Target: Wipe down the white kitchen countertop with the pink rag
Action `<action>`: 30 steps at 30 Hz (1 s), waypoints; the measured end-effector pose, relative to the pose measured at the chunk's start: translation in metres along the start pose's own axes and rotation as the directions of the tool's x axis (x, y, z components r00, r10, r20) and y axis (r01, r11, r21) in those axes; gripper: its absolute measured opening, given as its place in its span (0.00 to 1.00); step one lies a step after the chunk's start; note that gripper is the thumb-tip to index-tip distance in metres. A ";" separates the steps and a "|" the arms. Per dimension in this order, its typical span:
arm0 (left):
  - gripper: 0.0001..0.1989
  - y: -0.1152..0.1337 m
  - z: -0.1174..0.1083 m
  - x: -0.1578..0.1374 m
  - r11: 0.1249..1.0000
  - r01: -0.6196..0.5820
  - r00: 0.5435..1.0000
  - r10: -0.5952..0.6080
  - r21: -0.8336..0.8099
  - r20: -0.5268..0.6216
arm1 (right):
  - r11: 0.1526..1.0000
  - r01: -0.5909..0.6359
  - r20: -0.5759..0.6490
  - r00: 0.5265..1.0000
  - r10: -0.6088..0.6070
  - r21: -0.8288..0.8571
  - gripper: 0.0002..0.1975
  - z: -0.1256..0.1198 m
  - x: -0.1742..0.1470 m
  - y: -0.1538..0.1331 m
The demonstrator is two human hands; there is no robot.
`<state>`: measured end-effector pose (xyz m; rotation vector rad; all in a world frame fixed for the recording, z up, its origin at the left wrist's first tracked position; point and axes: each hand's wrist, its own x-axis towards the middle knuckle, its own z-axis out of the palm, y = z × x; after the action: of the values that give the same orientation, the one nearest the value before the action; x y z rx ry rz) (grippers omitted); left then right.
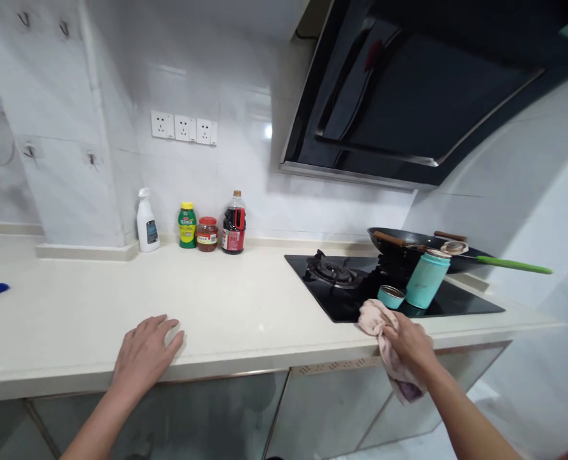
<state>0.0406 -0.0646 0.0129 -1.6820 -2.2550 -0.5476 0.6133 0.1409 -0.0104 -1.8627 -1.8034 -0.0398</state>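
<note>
My right hand (411, 342) grips a pale pink cloth (377, 316) at the front edge of the gas stove (348, 306). Part of the cloth lies on the counter edge and the rest hangs down in front of the cabinet. Just behind the cloth sits a small turquoise cup-like lid (391, 296), and beside it stands a turquoise canister (427, 281). My left hand (145, 351) rests on the front of the cream counter (259, 306), fingers stretched out and holding nothing.
A wok (411, 237) with a green-handled utensil (516, 263) occupies the right burner. The left burner (336, 271) is bare. Along the wall stand a spray bottle (147, 223), a green bottle (186, 227), a red-lidded jar (207, 235) and a dark sauce bottle (234, 227). A range hood (408, 102) slants overhead.
</note>
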 end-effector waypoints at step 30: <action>0.17 -0.027 0.043 -0.008 0.960 -0.279 0.874 0.265 0.025 -0.406 | 0.703 0.705 0.155 0.708 -0.689 -0.092 0.25 0.096 0.058 -0.132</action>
<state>0.0175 -0.0582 -0.0325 -1.6774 -1.6918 -0.7855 0.4632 0.2263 -0.0237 -1.1560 -2.5520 -0.3636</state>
